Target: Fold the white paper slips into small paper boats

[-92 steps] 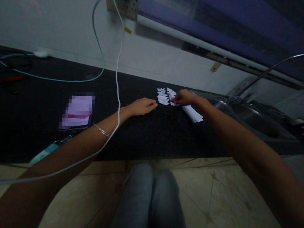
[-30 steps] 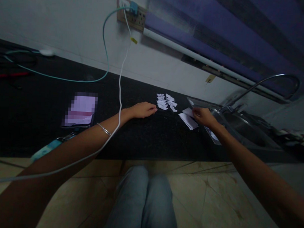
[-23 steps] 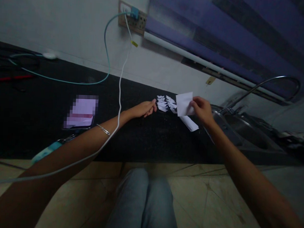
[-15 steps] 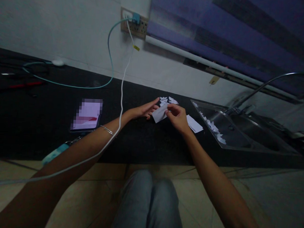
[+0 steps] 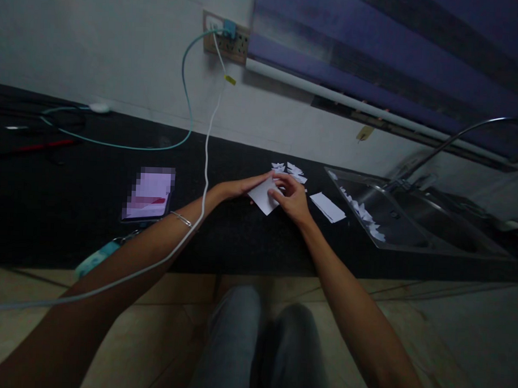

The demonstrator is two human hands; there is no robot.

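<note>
A white paper slip (image 5: pixel 262 196) lies on the black countertop (image 5: pixel 249 239) between my two hands. My left hand (image 5: pixel 237 188) rests flat beside it, fingers stretched out and touching its left edge. My right hand (image 5: pixel 289 197) is curled over its right side, fingertips pinching the paper. Just behind the hands sits a cluster of small folded white paper pieces (image 5: pixel 290 171). A short stack of white slips (image 5: pixel 327 207) lies to the right of my right hand.
A steel sink (image 5: pixel 394 218) with paper scraps in it and a curved tap (image 5: pixel 460 136) lie at the right. A phone (image 5: pixel 149 194) with a lit screen sits at the left. A white cable (image 5: pixel 204 175) and a teal cable (image 5: pixel 128 145) run from the wall socket (image 5: pixel 222 39).
My right hand left the folded pieces, picked one slip off the stack, carried it left and brought it down in front of my left hand, which now touches it.
</note>
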